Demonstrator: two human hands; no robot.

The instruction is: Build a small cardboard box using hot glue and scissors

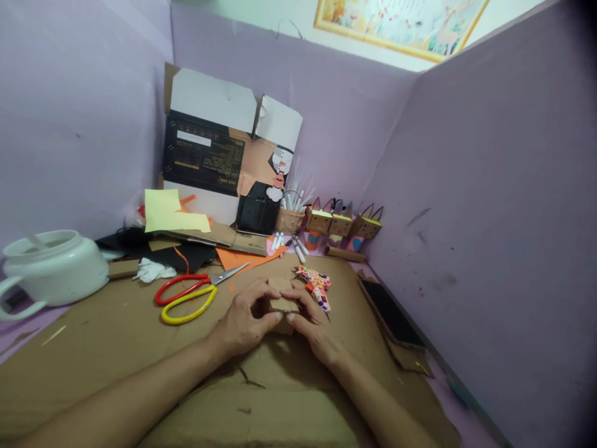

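Observation:
Between my two hands is a small folded piece of brown cardboard, held just above the cardboard-covered table. My left hand grips its left side, thumb at the near edge and fingers curled over the top. My right hand pinches the right side in the same way, and the thumbs nearly meet. Scissors with red and yellow handles lie partly spread to the left. A colourful patterned paper piece lies just beyond my right hand.
A white pot stands at the left. At the back are a flattened printed box, yellow paper, a basket of markers and several cardboard animal figures. A phone lies by the right wall.

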